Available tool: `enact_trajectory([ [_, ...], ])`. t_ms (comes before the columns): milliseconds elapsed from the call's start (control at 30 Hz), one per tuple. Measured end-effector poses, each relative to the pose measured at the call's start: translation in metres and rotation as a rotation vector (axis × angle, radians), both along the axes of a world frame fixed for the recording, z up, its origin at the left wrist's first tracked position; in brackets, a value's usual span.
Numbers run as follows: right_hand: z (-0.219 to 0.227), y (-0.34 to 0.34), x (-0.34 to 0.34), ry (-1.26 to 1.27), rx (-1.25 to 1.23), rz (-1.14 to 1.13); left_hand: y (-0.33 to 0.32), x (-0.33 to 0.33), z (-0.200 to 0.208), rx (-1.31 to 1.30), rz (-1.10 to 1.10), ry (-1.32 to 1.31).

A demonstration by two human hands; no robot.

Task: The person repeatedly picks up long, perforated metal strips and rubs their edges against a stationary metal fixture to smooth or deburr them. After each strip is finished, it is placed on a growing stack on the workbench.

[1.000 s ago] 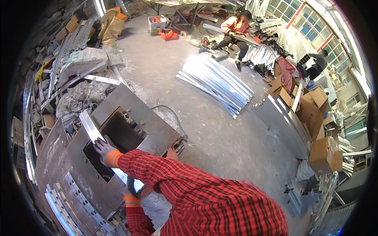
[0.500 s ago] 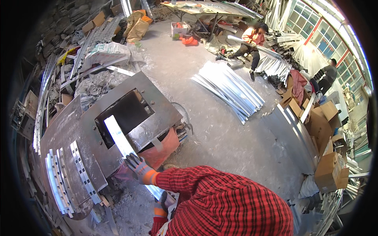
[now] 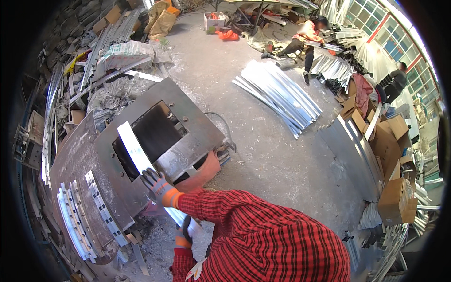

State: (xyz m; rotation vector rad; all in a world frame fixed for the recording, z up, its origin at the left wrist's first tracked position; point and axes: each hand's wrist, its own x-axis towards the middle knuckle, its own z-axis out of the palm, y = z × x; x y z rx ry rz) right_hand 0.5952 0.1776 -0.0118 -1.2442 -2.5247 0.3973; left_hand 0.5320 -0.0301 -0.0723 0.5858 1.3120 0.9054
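The right hand's fingers [image 3: 150, 177], in a grey glove with dark tips, lie slightly parted over a pale metal strip [image 3: 133, 148], holding it about midway; that hand's thumb and underside cannot be seen. The right hand [image 3: 160, 189] points up and left, its red checked sleeve [image 3: 211, 204] running in from the lower right. Below these fingers, the left hand [image 3: 183, 232] closes on the strip near its blurred near end; much of its grip is hidden, and its forearm rises from the lower edge.

Ahead of the right fingers, the strip slants over a dark opening in a steel plate [image 3: 188, 154]; whether it touches the rim is hard to tell, and the opening's depth is lost in shadow. Left of the fingers, notched strips [image 3: 105, 209] lie on a counter [image 3: 77, 155]. Well beyond them, up and right, a bright bundle of metal lengths [image 3: 279, 96] lies on the floor [image 3: 282, 164], near a seated co-worker [image 3: 307, 35] whose hands are indistinct.
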Motion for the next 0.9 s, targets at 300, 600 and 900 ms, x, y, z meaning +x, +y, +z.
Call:
enact_trajectory([
  [300,0.012,0.202,-0.077,-0.128,0.055,-0.097,0.205,-0.053,0.064,0.663,-0.376,0.687],
  [600,0.022,0.134,-0.038,-0.191,-0.028,-0.056,0.153,-0.008,0.047,-0.187,0.305,-0.053],
  [900,0.002,-0.055,0.031,0.145,-0.062,0.001,-0.027,0.054,0.009,-0.020,0.127,-0.091],
])
